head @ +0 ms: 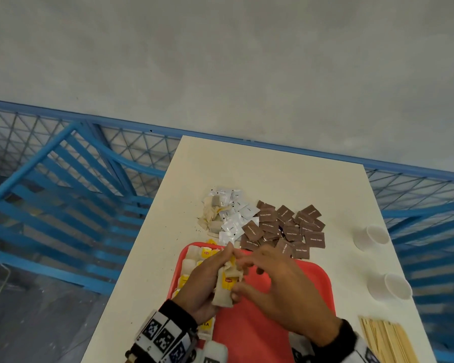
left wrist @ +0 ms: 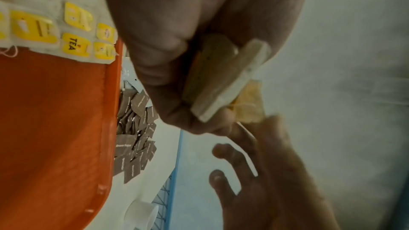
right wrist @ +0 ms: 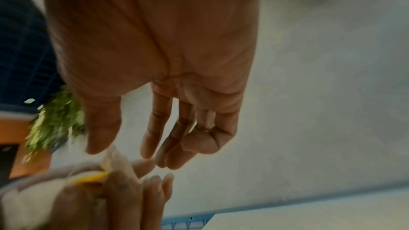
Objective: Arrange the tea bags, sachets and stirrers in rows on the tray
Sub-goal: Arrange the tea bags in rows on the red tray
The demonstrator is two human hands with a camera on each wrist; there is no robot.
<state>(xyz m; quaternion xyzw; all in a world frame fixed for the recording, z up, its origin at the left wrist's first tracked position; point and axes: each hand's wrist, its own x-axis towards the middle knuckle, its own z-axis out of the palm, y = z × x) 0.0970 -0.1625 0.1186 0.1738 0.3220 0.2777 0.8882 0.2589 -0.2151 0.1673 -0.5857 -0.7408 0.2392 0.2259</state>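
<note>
A red tray (head: 260,326) lies at the table's near edge. Tea bags with yellow tags (head: 194,260) lie in a row along its left side, also in the left wrist view (left wrist: 44,29). Above the tray my left hand (head: 215,268) grips a small stack of tea bags (head: 227,284), seen edge-on in its wrist view (left wrist: 223,80). My right hand (head: 249,268) is beside the stack with straight, spread fingers; its thumb and fingertips touch the stack (right wrist: 115,165). Beyond the tray lie white sachets (head: 233,218), brown sugar sachets (head: 286,229) and loose tea bags (head: 211,216). Wooden stirrers (head: 385,339) lie at the right.
Two white paper cups (head: 372,237) (head: 389,286) stand on the table's right side. Blue metal frames and mesh (head: 63,195) surround the table on the left and behind. The tray's right half shows bare red.
</note>
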